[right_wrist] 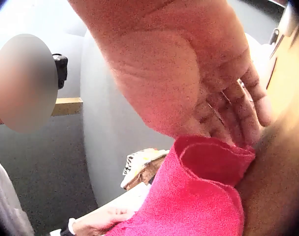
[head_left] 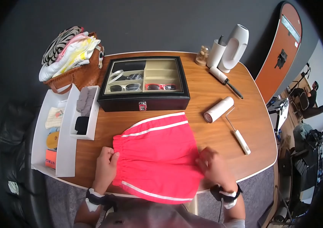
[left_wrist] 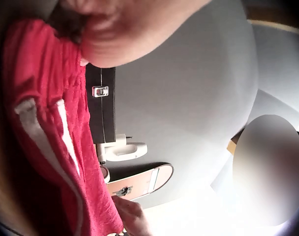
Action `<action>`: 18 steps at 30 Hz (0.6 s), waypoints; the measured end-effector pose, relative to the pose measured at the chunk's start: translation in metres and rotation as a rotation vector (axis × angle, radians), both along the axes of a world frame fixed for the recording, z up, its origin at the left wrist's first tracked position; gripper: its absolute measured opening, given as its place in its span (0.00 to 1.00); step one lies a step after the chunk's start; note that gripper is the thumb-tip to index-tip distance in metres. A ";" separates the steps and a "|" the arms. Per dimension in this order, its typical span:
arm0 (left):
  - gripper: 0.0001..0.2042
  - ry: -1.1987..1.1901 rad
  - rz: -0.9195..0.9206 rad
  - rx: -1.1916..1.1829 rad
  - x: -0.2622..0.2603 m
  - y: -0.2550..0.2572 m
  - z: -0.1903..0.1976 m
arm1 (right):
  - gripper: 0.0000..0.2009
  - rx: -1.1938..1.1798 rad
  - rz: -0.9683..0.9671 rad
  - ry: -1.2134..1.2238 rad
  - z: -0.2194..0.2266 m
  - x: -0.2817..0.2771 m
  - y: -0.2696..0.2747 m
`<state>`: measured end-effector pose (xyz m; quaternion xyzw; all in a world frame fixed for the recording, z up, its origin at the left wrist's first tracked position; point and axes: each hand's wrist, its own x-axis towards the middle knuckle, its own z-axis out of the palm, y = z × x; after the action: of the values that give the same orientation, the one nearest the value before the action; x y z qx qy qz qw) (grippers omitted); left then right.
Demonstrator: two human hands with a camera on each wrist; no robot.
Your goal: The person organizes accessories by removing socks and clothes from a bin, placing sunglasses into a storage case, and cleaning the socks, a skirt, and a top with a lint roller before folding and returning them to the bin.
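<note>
Bright pink-red shorts [head_left: 155, 152] with white side stripes lie across the front of the wooden table, waistband to the left and leg openings to the right. My left hand [head_left: 106, 169] pinches the gathered elastic waistband between thumb and fingers. At the opposite end my right hand [head_left: 216, 169], slightly blurred, grips the leg hem near the middle. In the right wrist view the hem [right_wrist: 208, 152] is lifted into a loop under the right hand's fingers, and its fingertips are partly hidden. The left wrist view shows the waistband [left_wrist: 61, 59] bunched under the left hand.
Behind the shorts stands a black glasses case [head_left: 142, 102]. White boxes [head_left: 66, 159] of folded clothes and a brown basket [head_left: 81, 76] of cloths are at left. On the right lie a lint roller [head_left: 218, 109], a wire-framed handle [head_left: 241, 141] and another roller [head_left: 222, 78].
</note>
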<state>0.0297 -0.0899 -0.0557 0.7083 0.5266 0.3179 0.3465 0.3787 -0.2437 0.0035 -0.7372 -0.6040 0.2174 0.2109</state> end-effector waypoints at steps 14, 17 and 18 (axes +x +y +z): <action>0.34 0.188 -0.032 -0.214 -0.003 -0.025 0.030 | 0.32 -0.052 -0.172 0.429 -0.005 -0.039 -0.005; 0.39 0.226 -0.076 -0.134 0.005 -0.030 0.036 | 0.33 0.000 -0.202 0.428 -0.007 -0.042 -0.009; 0.40 0.260 -0.118 -0.029 0.006 -0.033 0.032 | 0.33 0.024 -0.196 0.400 -0.008 -0.042 -0.010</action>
<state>0.0359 -0.1225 -0.0232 0.7681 0.5290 0.1951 0.3035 0.3365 -0.2533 -0.0049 -0.7320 -0.4779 0.3308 0.3554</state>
